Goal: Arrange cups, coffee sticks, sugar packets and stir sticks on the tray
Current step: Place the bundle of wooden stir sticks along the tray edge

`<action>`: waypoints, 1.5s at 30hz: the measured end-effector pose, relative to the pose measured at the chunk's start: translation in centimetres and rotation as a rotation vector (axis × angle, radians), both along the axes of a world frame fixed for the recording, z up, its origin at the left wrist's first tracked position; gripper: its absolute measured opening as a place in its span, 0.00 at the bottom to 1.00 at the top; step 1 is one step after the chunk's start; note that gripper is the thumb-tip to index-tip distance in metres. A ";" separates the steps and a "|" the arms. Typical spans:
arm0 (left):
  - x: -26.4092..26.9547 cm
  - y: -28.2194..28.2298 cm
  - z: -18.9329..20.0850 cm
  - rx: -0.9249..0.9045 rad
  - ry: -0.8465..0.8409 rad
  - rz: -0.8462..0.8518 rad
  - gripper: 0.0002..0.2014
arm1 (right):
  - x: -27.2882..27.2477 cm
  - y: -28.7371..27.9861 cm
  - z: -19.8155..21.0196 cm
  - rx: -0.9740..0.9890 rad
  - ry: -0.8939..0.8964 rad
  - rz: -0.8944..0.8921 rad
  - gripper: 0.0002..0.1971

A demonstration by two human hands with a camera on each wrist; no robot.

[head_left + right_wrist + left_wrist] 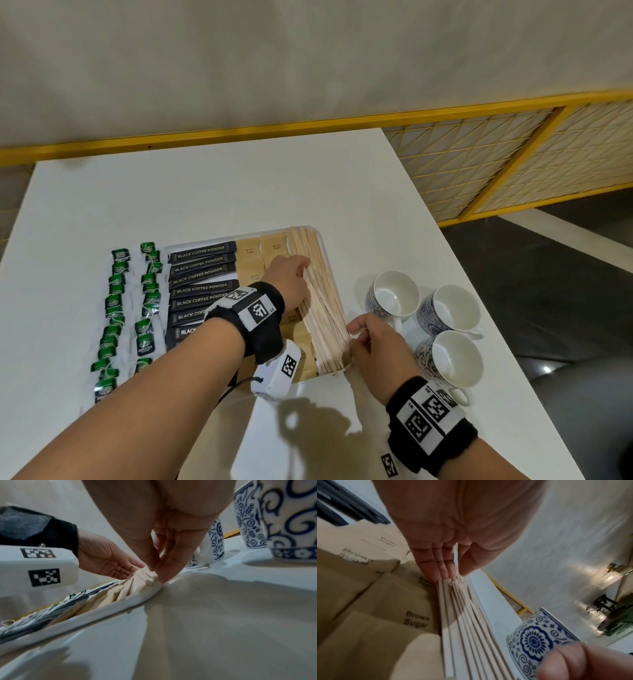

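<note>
A white tray (318,231) holds black coffee sticks (202,270), brown sugar packets (274,250) and a bundle of wooden stir sticks (325,308) along its right side. My left hand (303,270) is at the middle of the bundle, squeezing the stir sticks (462,615) between straight fingers (436,568) and thumb. My right hand (356,337) pinches the near ends of the stir sticks (137,577) at the tray's near right corner. Three blue-patterned white cups (395,294) (448,308) (452,356) stand on the table right of the tray, untouched.
Two rows of green tea bags (116,308) lie on the white table left of the tray. The table's right edge (479,308) runs just past the cups. A yellow-framed mesh partition (479,164) stands behind the table.
</note>
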State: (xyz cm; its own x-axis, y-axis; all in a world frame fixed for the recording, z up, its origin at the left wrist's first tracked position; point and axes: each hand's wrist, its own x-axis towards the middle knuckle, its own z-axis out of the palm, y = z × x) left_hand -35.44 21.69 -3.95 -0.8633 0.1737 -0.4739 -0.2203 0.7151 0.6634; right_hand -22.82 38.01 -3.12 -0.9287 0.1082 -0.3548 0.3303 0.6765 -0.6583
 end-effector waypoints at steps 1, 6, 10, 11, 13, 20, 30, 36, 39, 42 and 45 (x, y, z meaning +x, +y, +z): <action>0.0 0.0 -0.1 -0.003 -0.001 -0.006 0.26 | -0.2 -0.1 0.1 0.005 0.008 0.001 0.08; 0.1 0.3 -0.3 -0.025 0.007 -0.006 0.23 | -0.1 -0.5 0.3 0.164 0.029 0.080 0.10; 0.0 0.2 -0.4 -0.015 0.044 0.042 0.22 | 0.5 -0.3 0.2 0.192 0.013 0.078 0.09; 0.0 0.1 -0.4 -0.017 0.049 0.048 0.23 | 0.5 -0.3 0.0 0.185 0.007 0.074 0.08; 0.0 0.1 -0.4 -0.013 0.034 0.040 0.23 | 0.6 -0.3 -0.2 0.158 -0.015 0.063 0.06; -0.1 0.3 -0.5 -0.023 -0.013 0.020 0.23 | 0.4 0.1 -0.3 0.077 -0.044 0.020 0.03; 0.1 0.9 -0.5 0.032 0.011 0.065 0.23 | -1.2 -0.8 0.1 0.038 0.012 0.064 0.07; 0.0 0.9 -0.5 0.026 0.019 0.031 0.26 | -0.8 -0.5 0.0 0.079 0.063 0.082 0.05; -0.1 0.9 -0.5 0.005 0.006 -0.013 0.29 | 0.3 0.1 -0.1 0.060 0.041 0.042 0.06; -0.1 1.0 -0.3 -0.057 0.019 -0.070 0.29 | 1.4 0.5 -0.6 -0.009 0.010 0.009 0.11; 0.1 1.2 0.0 -0.101 0.033 -0.098 0.28 | 1.9 0.5 -1.1 -0.068 -0.026 0.018 0.15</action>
State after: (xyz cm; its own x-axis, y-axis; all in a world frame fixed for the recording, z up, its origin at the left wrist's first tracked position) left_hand -35.36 22.93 -3.95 -0.8602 0.2107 -0.4644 -0.1253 0.7954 0.5930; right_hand -20.88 38.47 -4.25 -0.9206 0.0661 -0.3849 0.3359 0.6368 -0.6940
